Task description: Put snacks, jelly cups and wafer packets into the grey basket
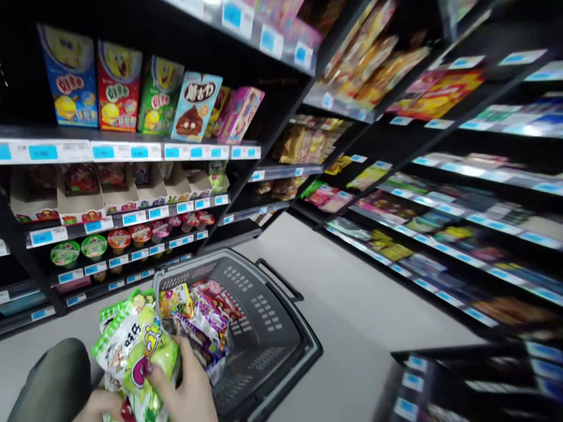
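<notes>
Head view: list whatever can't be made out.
In the head view:
Left hand: partly cut off by the bottom edge.
Grey basket: near end cut off there too.
Rear green bag: mostly hidden by the front 旺仔 bag.
Right-hand price tags: print blurred, too small.

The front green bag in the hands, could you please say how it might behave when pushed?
The green bag would probably flex and crinkle, given its creased film. Its shiny surface may slip a little against the fingers. Its flattish, pillow-like shape suggests sliding rather than rolling.
</notes>
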Motion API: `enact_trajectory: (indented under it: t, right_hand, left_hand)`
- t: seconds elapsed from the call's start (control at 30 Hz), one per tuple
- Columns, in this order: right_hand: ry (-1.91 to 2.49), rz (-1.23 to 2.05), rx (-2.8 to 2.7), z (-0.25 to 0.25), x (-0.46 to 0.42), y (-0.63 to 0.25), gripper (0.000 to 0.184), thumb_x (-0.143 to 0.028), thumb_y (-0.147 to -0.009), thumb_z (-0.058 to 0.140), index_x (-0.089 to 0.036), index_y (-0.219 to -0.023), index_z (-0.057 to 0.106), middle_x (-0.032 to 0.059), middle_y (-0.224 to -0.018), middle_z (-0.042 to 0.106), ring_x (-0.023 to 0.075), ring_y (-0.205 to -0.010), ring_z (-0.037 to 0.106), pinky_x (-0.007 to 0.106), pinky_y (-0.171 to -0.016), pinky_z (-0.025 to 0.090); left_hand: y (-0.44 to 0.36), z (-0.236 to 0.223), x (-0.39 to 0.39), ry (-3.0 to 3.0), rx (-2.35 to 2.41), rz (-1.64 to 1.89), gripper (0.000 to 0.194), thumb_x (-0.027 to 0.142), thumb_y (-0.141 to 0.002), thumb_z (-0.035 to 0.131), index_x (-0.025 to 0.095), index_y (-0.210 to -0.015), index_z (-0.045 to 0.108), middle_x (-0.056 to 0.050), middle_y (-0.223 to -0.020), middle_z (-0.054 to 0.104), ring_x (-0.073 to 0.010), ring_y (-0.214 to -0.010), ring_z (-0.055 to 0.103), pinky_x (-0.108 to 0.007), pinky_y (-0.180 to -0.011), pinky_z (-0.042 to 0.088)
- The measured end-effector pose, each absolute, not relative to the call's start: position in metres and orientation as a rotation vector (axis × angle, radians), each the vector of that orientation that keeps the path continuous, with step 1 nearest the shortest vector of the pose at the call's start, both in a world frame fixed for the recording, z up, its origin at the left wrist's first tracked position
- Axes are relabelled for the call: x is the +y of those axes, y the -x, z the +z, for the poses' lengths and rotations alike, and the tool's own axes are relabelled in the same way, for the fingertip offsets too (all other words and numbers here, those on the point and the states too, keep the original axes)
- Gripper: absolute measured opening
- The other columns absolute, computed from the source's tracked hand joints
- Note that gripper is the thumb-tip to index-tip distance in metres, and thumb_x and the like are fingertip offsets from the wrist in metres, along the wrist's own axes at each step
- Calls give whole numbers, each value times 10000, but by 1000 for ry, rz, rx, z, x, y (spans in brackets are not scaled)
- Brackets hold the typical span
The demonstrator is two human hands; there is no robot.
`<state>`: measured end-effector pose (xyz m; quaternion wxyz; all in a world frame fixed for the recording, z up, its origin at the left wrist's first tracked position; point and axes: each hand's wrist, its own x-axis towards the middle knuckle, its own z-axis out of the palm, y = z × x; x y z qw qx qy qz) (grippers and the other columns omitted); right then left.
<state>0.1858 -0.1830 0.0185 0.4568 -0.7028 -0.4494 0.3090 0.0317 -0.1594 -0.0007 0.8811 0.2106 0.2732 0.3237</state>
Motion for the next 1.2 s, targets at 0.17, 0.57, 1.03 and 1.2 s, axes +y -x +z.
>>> enact_trajectory:
  t: [0.17, 0.57, 1.03, 1.2]
  right_hand:
    - [1560, 887, -602, -1, -184, -200, 354, -465, -635, 670, -198, -720, 454, -15, -636, 615, 154, -583, 562, 239, -543, 442]
    - [850, 894, -343, 14, -146, -268, 388, -296, -654, 708, -257, -951, 463, -10, -926, 619, 158, -870, 614, 326, -774, 501]
    - [277, 1442, 38, -43, -187, -244, 108, -131, -858, 380, -144, -862, 488, -125, -614, 417, -88, -320, 293, -21, -307, 26]
    - [358, 1437, 83, -40, -192, -243, 116, -138, -864, 387, -132, -833, 499, -121, -603, 440, -86, -330, 316, -23, -310, 70]
  left_hand:
    - [-49, -20, -149, -319, 577, 601, 352, 41, -489, 562, 109, -796, 719, -89, -742, 740, -368, -960, 618, -472, -871, 461]
    - [-81, 31, -66, -185, 622, 815, 672, -41, -617, 459, 7, -1285, 399, -162, -903, 727, -327, -831, 676, -520, -824, 514]
    - [-62, 15, -85, -197, 915, 904, 577, -18, -725, 487, 18, -1290, 374, -101, -868, 740, -317, -897, 639, -474, -731, 549]
    - [-65, 19, -83, -230, 992, 924, 546, 19, -734, 494, 20, -1271, 400, -93, -838, 746, -308, -884, 657, -483, -750, 545]
